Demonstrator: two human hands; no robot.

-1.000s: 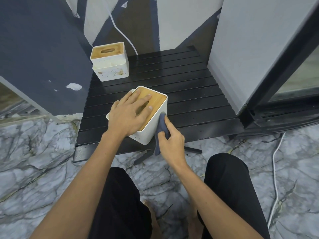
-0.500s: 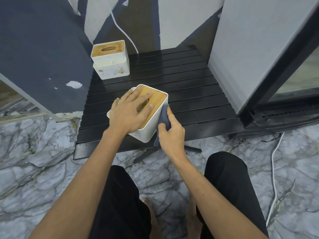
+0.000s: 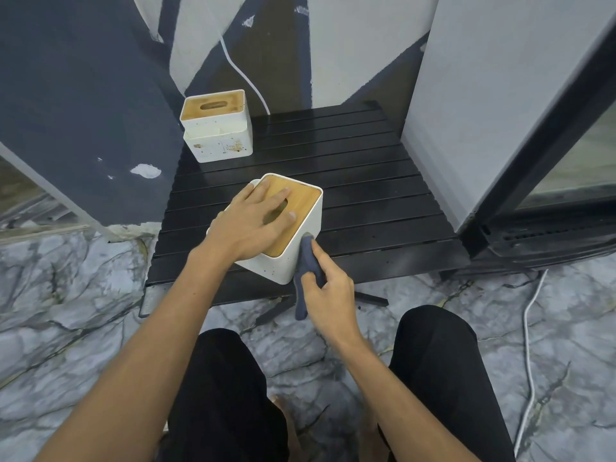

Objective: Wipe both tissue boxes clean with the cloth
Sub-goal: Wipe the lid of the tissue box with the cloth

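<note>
A white tissue box with a wooden lid point(image 3: 301, 225) stands on the near part of a low black slatted table point(image 3: 366, 181). My left hand point(image 3: 251, 225) lies flat on its lid, fingers spread, holding it down. My right hand point(image 3: 328, 295) grips a dark blue cloth point(image 3: 308, 261) and presses it against the box's right side wall, low near the front corner. A second white tissue box with a wooden lid point(image 3: 216, 128) sits at the table's far left corner, with brown stains on its front.
A white fridge-like cabinet point(image 3: 500, 95) with a black door frame stands right of the table. A white cable point(image 3: 528, 328) runs over the marble floor at right; another hangs on the wall behind. My knees in black shorts are below the table edge.
My right hand has slid the cloth down the box's right side, from near the top edge toward the bottom front corner. My left hand has stayed on the lid.
</note>
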